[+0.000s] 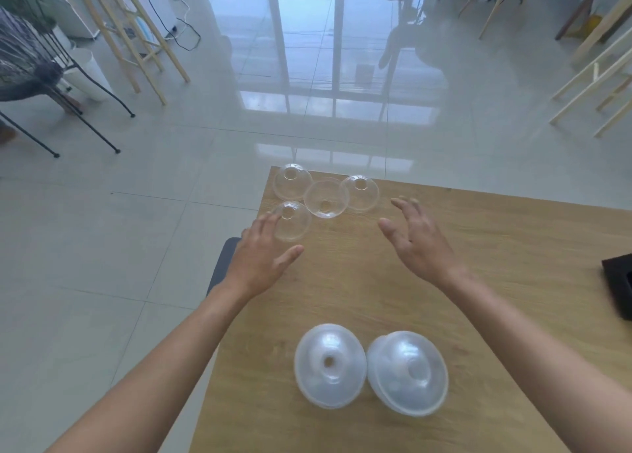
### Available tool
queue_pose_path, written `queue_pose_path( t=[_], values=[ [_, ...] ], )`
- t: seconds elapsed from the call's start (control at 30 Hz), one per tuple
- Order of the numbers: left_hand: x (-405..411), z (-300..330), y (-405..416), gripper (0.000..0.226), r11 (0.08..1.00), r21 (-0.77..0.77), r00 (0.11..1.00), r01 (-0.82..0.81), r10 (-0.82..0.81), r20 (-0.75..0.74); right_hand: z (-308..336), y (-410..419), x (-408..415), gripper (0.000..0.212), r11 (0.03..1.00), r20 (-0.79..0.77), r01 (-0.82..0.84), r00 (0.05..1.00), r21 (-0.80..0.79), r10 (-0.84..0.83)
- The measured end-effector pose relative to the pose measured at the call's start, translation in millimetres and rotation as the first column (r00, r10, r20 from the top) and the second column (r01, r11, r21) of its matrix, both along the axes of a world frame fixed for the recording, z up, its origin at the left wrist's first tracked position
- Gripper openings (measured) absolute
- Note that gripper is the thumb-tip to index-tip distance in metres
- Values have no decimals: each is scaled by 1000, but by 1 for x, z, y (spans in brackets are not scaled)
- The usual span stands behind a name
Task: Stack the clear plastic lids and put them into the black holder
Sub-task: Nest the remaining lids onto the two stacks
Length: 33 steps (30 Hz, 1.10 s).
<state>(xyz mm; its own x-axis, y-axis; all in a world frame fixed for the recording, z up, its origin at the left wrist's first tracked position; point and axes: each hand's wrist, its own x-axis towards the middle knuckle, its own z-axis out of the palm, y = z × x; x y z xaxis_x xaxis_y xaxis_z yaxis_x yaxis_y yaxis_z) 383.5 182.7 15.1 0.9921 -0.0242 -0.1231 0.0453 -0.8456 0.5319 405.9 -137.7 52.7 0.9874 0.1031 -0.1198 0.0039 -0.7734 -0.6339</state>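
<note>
**Lids partly stacked, holder not yet filled**

Lids lie in two groups on the wooden surface (496,247). Low in the frame, near its centre, two stacks sit side by side and touching: the left stack (330,365) and the right stack (407,373), both looking milky where several thin domes seem to nest, so I judge the stacking to be under way. Above centre, four single lids remain loose: one at the far corner (292,181), one flipped rim-up in the middle (326,198), one to its right (360,192), and the nearest one (291,221). All are thin, glossy, clear plastic domes with a round hole at the crown.

Both hands are spread and empty. The left hand (263,257) reaches with fingertips at the nearest one, though contact is unclear; the right hand (419,240) hovers apart from the others.

At the right edge of the frame, the black holder (617,281), matte and boxy, shows only partly; no lid is seen in it. Gathering the loose four and loading all stacks is left.
</note>
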Motion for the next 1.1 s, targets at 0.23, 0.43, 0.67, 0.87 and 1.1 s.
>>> queue_pose_path(
  t=[0.23,0.43,0.67,0.87,1.1],
  values=[
    [52,-29,-4,89,987,158,995,0,16,-95,-29,34,86,76,871,-119,-309,951,-382,285],
    [32,-28,-4,79,986,164,1000,-7,11,-28,-39,18,63,52,913,-16,-188,981,-363,196],
    [-15,-13,-13,83,999,-22,998,-25,24,-60,-44,-15,3,36,957,-66,-121,992,-264,107],
    [-50,36,-13,82,973,-232,1000,-11,7,-17,-16,-31,-47,39,996,-14,-4,1000,-86,3],
    [-120,104,-17,82,936,-334,994,111,-99,52,66,-41,-130,68,986,35,72,996,153,-79]
  ],
)
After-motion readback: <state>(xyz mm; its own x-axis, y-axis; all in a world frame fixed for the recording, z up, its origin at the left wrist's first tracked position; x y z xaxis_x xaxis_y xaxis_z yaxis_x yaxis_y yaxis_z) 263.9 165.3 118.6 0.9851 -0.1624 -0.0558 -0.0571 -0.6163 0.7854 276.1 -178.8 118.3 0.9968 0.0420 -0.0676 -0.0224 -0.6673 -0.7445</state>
